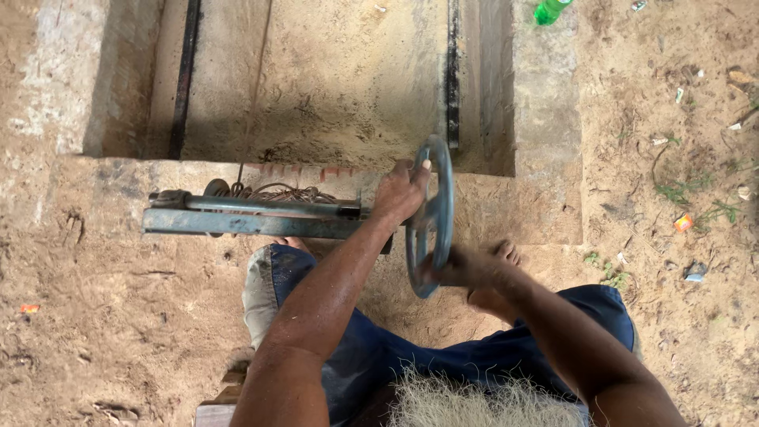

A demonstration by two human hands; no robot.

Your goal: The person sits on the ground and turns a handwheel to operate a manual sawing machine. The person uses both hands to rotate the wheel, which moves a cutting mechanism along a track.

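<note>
A grey-blue metal hand wheel (443, 190) stands on edge at the right end of a metal winch frame (237, 224). My left hand (402, 191) is closed on the upper part of the wheel's rim. My right hand (466, 267) grips the lower part of the rim. Coiled wire rope (277, 192) sits on the frame's spool, and a thin line runs up from it into a sunken concrete pit (332, 79). I sit with blue trousers, a bare foot (498, 257) just behind my right hand.
Two dark metal rails (186, 79) run along the pit floor. A green plastic bottle (548, 10) lies at the top, on the pit's concrete rim. Sandy ground with small litter and sparse weeds (696, 198) spreads to the right. Pale fibres (474, 399) lie on my lap.
</note>
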